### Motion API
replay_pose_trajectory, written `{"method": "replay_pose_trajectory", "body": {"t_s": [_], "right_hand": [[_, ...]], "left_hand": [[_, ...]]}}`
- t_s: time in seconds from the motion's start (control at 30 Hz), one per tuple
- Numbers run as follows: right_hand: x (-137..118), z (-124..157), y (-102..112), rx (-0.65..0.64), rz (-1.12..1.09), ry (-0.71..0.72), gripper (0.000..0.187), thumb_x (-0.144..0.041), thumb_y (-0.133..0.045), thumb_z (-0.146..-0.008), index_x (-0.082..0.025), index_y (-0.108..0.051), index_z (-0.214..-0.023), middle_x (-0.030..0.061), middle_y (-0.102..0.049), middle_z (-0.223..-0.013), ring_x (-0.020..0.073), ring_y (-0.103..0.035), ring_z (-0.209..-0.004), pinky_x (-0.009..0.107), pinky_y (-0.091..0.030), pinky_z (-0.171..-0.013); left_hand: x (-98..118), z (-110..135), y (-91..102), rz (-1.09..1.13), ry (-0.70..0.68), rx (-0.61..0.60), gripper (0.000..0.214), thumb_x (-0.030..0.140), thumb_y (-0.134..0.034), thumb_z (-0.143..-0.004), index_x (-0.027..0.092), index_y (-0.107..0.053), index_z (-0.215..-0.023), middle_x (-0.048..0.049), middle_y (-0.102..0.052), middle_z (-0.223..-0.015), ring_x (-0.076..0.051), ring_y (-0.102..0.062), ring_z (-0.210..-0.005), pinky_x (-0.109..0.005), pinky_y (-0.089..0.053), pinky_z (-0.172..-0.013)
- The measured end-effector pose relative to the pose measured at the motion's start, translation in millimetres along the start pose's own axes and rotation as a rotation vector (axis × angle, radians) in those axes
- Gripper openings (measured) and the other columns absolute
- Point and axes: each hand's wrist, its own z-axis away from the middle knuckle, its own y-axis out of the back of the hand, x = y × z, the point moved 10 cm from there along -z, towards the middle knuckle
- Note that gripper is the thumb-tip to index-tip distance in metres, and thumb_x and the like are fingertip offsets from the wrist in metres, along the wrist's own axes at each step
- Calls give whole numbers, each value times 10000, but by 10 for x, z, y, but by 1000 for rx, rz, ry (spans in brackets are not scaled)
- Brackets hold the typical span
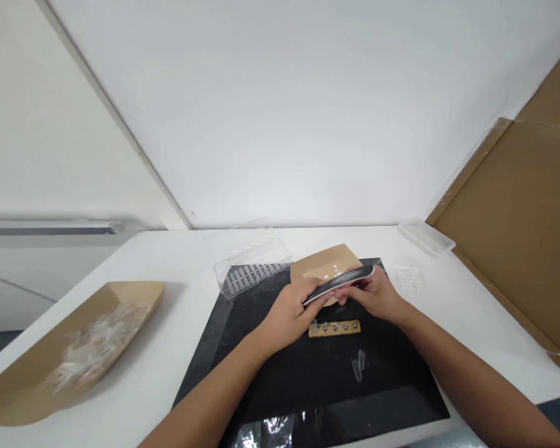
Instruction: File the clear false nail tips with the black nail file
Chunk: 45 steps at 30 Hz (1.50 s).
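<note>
Nail file (338, 284) — pinched between your left hand (289, 314) and right hand (371, 292), both together on it for a steady two-handed hold — above the black mat (280, 379), just beyond the wooden strip of clear nail tips (335, 328)

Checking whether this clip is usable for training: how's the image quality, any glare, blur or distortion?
Head view: wide-angle distortion slants the wall edges and the cardboard sheet; soft light leaves a faint shadow by the kraft tray; glare marks the near edge of the black mat; the nail file shows no obvious blur.
</note>
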Motion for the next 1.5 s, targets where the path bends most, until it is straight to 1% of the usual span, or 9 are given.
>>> {"method": "replay_pose_trajectory", "body": {"t_s": [0.17,0.4,0.5,0.63,0.8,0.93,1.1,1.33,1.5], "right_hand": [[171,1,5,27,-146,-77,193,-364,-870,-822,-215,-780,-907,20,-809,-806,200,-785,-717,329,-654,-713],[-63,-6,16,90,253,46,190,-400,-730,-957,-234,-777,-879,19,-782,-795,180,-750,-736,302,-600,-701],[-184,32,66,192,305,123,205,-396,-668,-1002,-239,-731,-885,20,-750,-798,169,-716,-723,300,-581,-682],[-218,74,173,317,351,142,188,-384,-656,-1010,-245,-684,-886,24,-723,-818,174,-691,-724,304,-543,-628],[-377,133,225,432,576,248,189,-346,-603,-1039,-248,-655,-887,37,-725,-822,179,-662,-713,324,-482,-605],[-554,191,181,539,889,373,205,-266,-610,-1043,-228,-613,-842,8,-714,-736,163,-651,-671,366,-443,-751],[-604,188,124,610,1084,418,214,-203,-606,-1041,-224,-572,-831,-5,-676,-711,159,-612,-641,347,-373,-692],[-500,41,-60,418,1049,377,297,-211,-519,-1062,-236,-499,-767,17,-634,-726,178,-549,-654,335,-369,-658],[-487,13,77,485,961,303,263,-221,-511,-1060,-233,-521,-797,14,-636,-748,176,-572,-670,317,-372,-636]], "left_hand": [[-97,23,-57,16,76,29,271,392,-499,-1060,202,-679,-991,-7,-722,-854,-166,-664,-754,-268,-471,-702],[-155,12,-74,-59,124,55,332,427,-459,-1069,205,-607,-873,-3,-648,-775,-175,-626,-707,-295,-440,-676],[-198,27,-10,40,147,90,266,442,-474,-1067,211,-591,-1129,-17,-686,-891,-189,-661,-785,-306,-479,-724],[-234,53,68,112,201,125,442,479,-432,-1081,178,-388,-1402,5,-650,-823,-190,-640,-712,-314,-494,-682],[-44,-5,-3,-54,119,27,352,404,-340,-1114,201,-627,-1099,-14,-655,-810,-190,-643,-735,-298,-474,-682],[32,-19,-22,-202,72,52,350,313,-376,-1105,190,-652,-928,-25,-687,-792,-188,-655,-725,-291,-472,-699],[99,17,-85,-341,1,84,319,267,-406,-1095,182,-646,-902,-46,-715,-816,-193,-677,-733,-295,-469,-687],[154,52,-103,-578,-44,145,302,223,-384,-1084,191,-588,-863,-24,-615,-692,-175,-602,-593,-281,-393,-557],[160,43,-117,-607,-60,120,303,231,-365,-1090,194,-569,-869,-29,-620,-704,-175,-599,-587,-282,-392,-557]]}}
